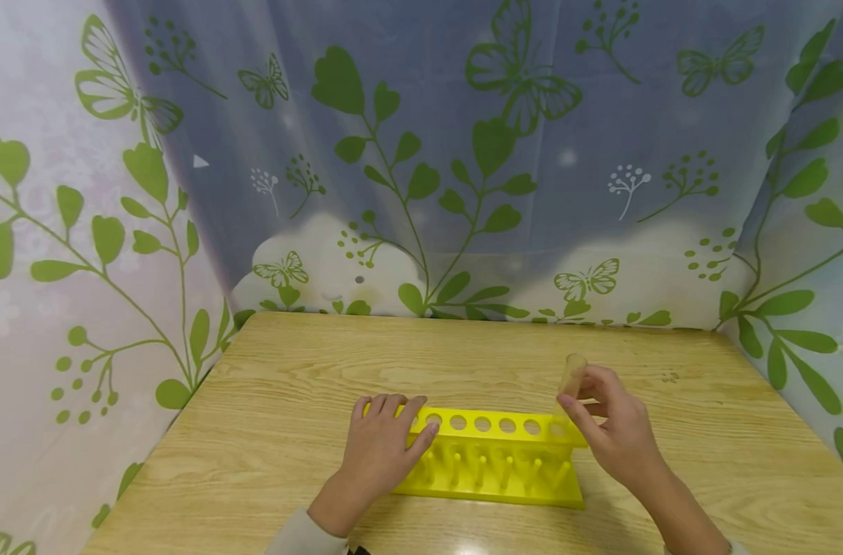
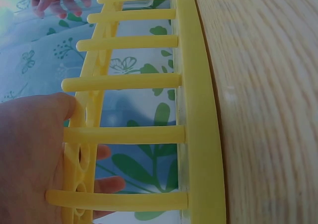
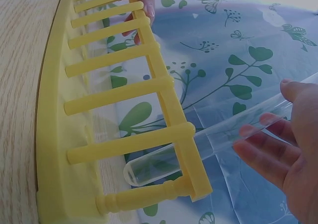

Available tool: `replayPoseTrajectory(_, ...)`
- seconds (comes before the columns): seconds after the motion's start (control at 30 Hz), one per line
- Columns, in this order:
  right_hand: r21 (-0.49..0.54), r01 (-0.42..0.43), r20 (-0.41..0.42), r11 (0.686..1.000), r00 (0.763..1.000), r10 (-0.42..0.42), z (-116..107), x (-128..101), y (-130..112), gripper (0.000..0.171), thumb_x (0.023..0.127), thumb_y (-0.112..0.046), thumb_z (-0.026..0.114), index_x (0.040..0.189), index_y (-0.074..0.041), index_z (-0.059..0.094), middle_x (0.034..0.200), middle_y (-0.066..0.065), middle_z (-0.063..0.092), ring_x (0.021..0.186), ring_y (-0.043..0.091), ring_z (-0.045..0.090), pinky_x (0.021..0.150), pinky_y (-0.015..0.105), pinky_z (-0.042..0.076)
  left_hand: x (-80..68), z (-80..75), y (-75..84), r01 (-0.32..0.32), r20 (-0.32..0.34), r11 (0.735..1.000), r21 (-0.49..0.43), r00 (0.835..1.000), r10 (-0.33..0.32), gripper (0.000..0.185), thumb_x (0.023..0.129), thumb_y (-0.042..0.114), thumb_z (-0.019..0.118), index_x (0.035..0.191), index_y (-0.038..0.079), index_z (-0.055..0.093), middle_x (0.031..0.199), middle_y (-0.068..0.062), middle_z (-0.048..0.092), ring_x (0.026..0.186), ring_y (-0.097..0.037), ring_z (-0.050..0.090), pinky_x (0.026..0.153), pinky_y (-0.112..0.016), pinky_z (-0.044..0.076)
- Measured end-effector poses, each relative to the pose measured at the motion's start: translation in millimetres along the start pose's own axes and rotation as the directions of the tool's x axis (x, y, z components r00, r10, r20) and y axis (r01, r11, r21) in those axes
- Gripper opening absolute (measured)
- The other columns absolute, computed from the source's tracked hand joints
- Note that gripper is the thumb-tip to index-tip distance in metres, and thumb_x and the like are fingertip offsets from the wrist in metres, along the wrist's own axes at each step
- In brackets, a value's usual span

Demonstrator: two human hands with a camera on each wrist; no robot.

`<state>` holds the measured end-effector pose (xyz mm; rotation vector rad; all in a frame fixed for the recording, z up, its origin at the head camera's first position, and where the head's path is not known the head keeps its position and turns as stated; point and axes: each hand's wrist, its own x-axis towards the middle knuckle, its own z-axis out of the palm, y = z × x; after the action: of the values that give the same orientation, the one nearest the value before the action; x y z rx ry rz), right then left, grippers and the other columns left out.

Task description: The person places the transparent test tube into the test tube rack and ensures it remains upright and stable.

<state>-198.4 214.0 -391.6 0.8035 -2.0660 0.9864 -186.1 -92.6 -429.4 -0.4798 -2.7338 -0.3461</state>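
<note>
A yellow test tube rack (image 1: 493, 455) stands on the wooden table (image 1: 463, 354), with a row of round holes along its top bar. My left hand (image 1: 382, 443) rests on the rack's left end, fingers laid over the top bar (image 2: 79, 154). My right hand (image 1: 612, 424) pinches a clear test tube (image 1: 570, 381) near its open top. The tube leans through the rightmost hole, its rounded bottom (image 3: 144, 172) hanging below the top bar and above the rack's base (image 3: 54, 134). In the right wrist view the fingers (image 3: 268, 152) curl around the tube (image 3: 233, 129).
A curtain (image 1: 421, 154) printed with green leaves and butterflies hangs close behind and at both sides of the table. Bare wood lies beyond the rack and to either side of it. The other rack holes hold nothing.
</note>
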Motion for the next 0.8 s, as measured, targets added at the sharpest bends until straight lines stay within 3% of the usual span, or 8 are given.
replayPoseTrajectory(0.8,0.005,0.014,0.005,1.0,1.0,-0.014,2.4,-6.8,3.2,0.042,0.078,0.014,0.071,0.115,0.003,0.054,0.089,0.002,0.063,0.083,0.004,0.064,0.064,0.013,0.052,-3.1,5.9,0.5,0.0,-0.013,1.0,0.016,1.0,0.001,0.049,0.1,0.054,0.041,0.13,0.02,0.06,0.117,-0.006,0.061,0.111,-0.028,0.054,0.096,-0.051,0.035)
